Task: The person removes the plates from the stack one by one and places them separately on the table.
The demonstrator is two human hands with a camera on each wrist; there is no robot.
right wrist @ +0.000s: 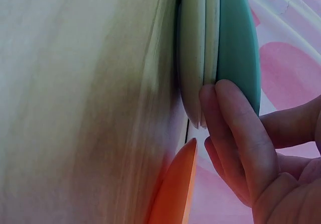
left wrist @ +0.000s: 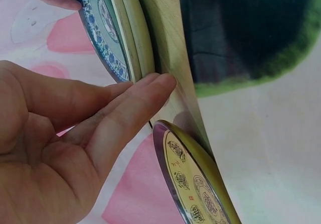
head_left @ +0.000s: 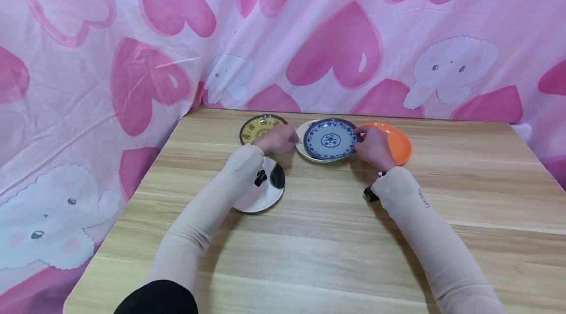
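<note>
My right hand pinches the right rim of a round blue-and-white floral plate, which tilts above stacked round cream plates. At the stack's left edge is my left hand, thumb and fingertips close together; whether they grip it, I cannot tell. A round orange plate lies beside my right hand.

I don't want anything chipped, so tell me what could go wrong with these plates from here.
The right hand pinches the blue plate at one edge, so it might slip and knock the cream plates under it. That hand is also close to the orange plate and could bump it. The left sleeve reaches over the white plate and may brush it.
</note>
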